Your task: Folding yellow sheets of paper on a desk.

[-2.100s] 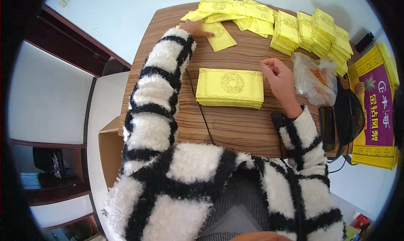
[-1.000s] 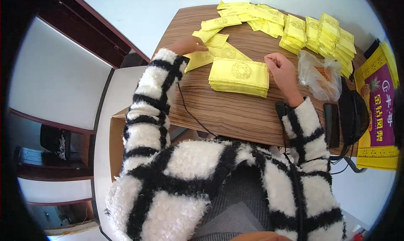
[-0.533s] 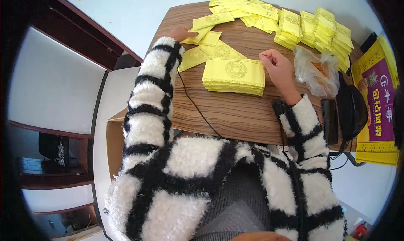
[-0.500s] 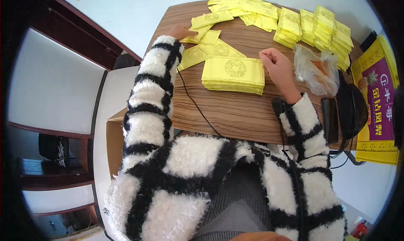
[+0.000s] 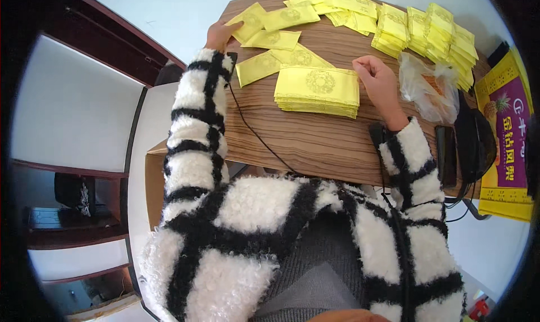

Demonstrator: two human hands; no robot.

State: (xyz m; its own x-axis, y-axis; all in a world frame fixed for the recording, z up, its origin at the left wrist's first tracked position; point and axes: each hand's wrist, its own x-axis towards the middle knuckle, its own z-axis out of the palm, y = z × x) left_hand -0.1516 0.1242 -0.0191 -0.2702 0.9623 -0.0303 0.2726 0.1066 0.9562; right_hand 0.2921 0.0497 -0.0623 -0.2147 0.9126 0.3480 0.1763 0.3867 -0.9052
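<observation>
My left hand is closed on the edge of a flat yellow paper packet, its thumb on top, at the table's far left. Loose yellow packets overlap just right of it and nearer to me. In the middle lies a neat stack of yellow packets, a round ornament printed on the uppermost one. My right hand has its fingers curled together against the stack's far right corner. Whether they pinch that corner cannot be made out.
More yellow packets lie heaped along the far edge, with upright bundles to the right. A clear plastic bag, a dark phone-like slab and a purple-and-yellow bag are on the right. A black cable crosses the wooden table.
My left hand has moved left and away from me, drawing a packet out of the loose pile and tilting it. My right hand stays at the stack's corner. The view has shifted slightly.
</observation>
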